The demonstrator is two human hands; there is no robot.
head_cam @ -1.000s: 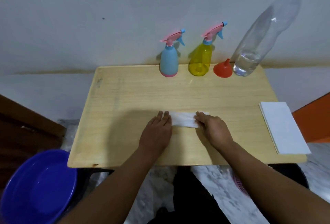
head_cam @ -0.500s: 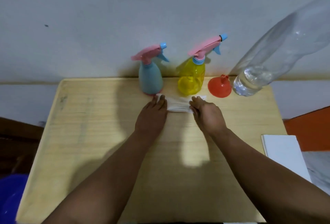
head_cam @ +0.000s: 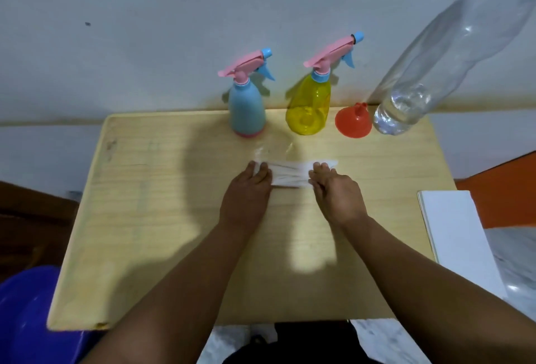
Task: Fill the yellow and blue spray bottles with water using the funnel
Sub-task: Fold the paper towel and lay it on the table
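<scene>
The blue spray bottle (head_cam: 247, 108) and the yellow spray bottle (head_cam: 309, 108), both with pink trigger heads, stand at the back edge of the wooden table (head_cam: 145, 218). An orange funnel (head_cam: 353, 123) sits mouth-down to their right, beside a tall clear water bottle (head_cam: 429, 79) with a little water at the bottom. My left hand (head_cam: 246, 192) and right hand (head_cam: 336, 192) press flat on a white tissue (head_cam: 288, 173) in front of the bottles. A wet smear (head_cam: 272, 149) shines on the wood just beyond the tissue.
A stack of white tissues (head_cam: 455, 236) lies at the table's right edge. A blue plastic basin (head_cam: 32, 314) sits on the floor at the lower left. The wall rises right behind the bottles. An orange surface (head_cam: 507, 189) shows at the right.
Both hands pushed the tissue away towards the spray bottles, then drew it back a little towards me. The camera moved closer over the table.
</scene>
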